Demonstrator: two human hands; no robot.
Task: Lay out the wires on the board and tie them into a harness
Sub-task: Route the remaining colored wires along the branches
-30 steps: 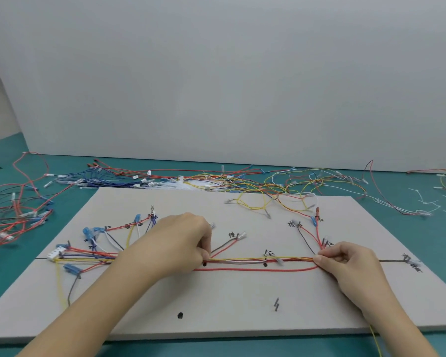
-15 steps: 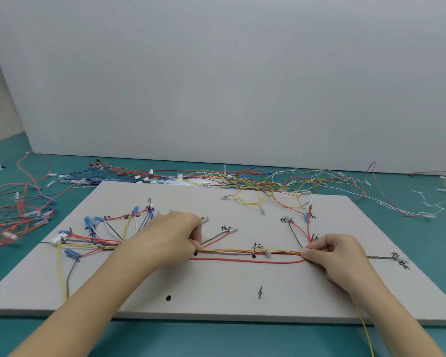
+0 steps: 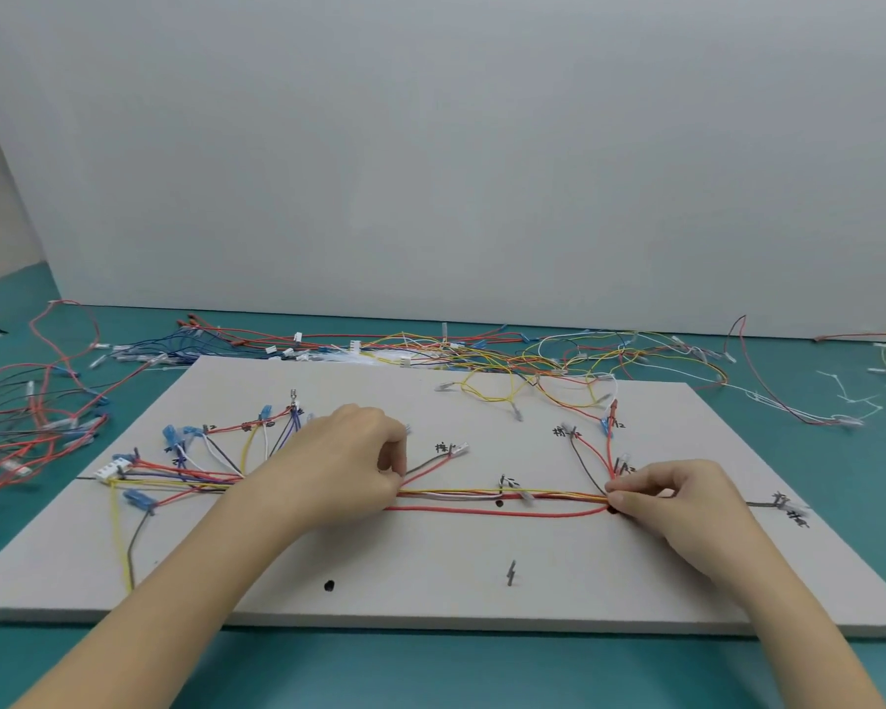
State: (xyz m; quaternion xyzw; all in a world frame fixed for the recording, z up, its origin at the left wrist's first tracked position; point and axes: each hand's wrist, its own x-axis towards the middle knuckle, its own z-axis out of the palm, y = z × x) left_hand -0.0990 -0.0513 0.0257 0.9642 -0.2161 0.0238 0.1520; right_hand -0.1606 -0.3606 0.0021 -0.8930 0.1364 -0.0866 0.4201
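Your left hand (image 3: 341, 460) rests near the middle of the grey board (image 3: 430, 565), its fingers (image 3: 392, 460) curled and pinching the wire bundle (image 3: 502, 496) where the left-hand branches join it. Your right hand (image 3: 679, 496) sits toward the board's right edge, thumb and forefinger pinching the same bundle at the point where red and black leads turn up toward the far edge. Between your two hands the bundle runs straight and parallel to the board's near edge: yellow, orange, red and white strands lie together, and one red wire (image 3: 497, 513) sags just below them, on the near side.

Left of your left hand the wires fan out toward the board's left edge, ending in a white connector (image 3: 115, 469) and several blue terminals (image 3: 175, 434); a yellow and a dark lead drop toward the near left corner. Handwritten black marks and two black dots (image 3: 329, 585) are drawn on the board's surface.

The board lies on the teal bench (image 3: 430, 667). Loose wires (image 3: 482, 350) of many colours are heaped along the board's far edge, with more red ones off its left edge. White cable ties (image 3: 855, 401) lie scattered near the bench's right edge.
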